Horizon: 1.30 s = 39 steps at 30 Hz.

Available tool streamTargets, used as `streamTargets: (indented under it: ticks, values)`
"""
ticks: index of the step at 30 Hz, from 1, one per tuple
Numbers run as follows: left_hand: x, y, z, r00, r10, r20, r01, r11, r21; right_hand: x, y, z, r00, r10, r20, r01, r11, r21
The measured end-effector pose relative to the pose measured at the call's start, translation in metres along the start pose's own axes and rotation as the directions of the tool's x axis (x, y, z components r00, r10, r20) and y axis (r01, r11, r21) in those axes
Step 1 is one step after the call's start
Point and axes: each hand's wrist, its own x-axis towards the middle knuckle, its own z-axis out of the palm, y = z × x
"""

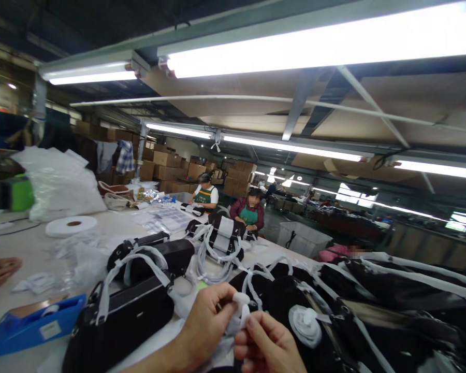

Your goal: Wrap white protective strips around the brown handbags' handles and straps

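Note:
Near the bottom middle, my left hand (207, 324) pinches a small white strip (241, 299) between thumb and fingertips. My right hand (267, 342) grips the lower part of the same strip, close beside the left. What the strip is made of is hard to make out. To the right of my hands, a coiled white roll (306, 325) lies on dark bags. A black handbag (128, 316) with white-wrapped handles stands left of my left hand. Behind it is another black handbag (174, 256), its handles wrapped likewise.
A blue tape dispenser (34, 324) sits at lower left, near another person's hand (0, 272). Behind are a large white roll (70, 226) and a stack of clear plastic bags (62, 181). More dark bags (407, 305) crowd the right. Two people in green aprons work across the table.

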Motion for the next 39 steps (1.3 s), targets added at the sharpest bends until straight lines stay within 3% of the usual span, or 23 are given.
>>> streamTargets:
  ticks: [8, 17, 22, 28, 31, 35, 39]
  values:
    - [-0.003, -0.011, 0.001, 0.99, 0.112, -0.09, -0.107, 0.993, 0.054, 0.005, -0.009, 0.02, 0.998, -0.033, -0.049, 0.031, 0.998, -0.049]
    - [-0.001, -0.015, 0.0, 0.99, 0.088, -0.111, -0.094, 0.994, -0.056, 0.004, -0.008, 0.023, 0.997, -0.052, -0.058, 0.047, 0.994, -0.096]
    - [-0.001, -0.017, -0.001, 0.982, 0.155, -0.108, -0.151, 0.988, 0.044, 0.004, -0.011, 0.027, 0.994, -0.055, -0.092, 0.049, 0.997, -0.061]
    - [-0.003, -0.017, -0.003, 0.917, 0.38, -0.121, -0.352, 0.914, 0.205, 0.008, -0.006, 0.03, 0.985, -0.084, -0.149, 0.075, 0.995, -0.062]
    - [-0.005, -0.015, -0.003, 0.877, 0.474, -0.074, -0.444, 0.86, 0.251, 0.013, 0.001, 0.028, 0.978, -0.127, -0.166, 0.117, 0.991, -0.071]
    - [-0.007, -0.015, -0.004, 0.85, 0.52, -0.085, -0.464, 0.815, 0.348, 0.017, 0.005, 0.026, 0.975, -0.158, -0.157, 0.15, 0.987, -0.061]
    - [-0.007, -0.015, -0.006, 0.781, 0.62, -0.081, -0.529, 0.725, 0.442, 0.019, 0.007, 0.023, 0.98, -0.159, -0.118, 0.157, 0.987, -0.026]
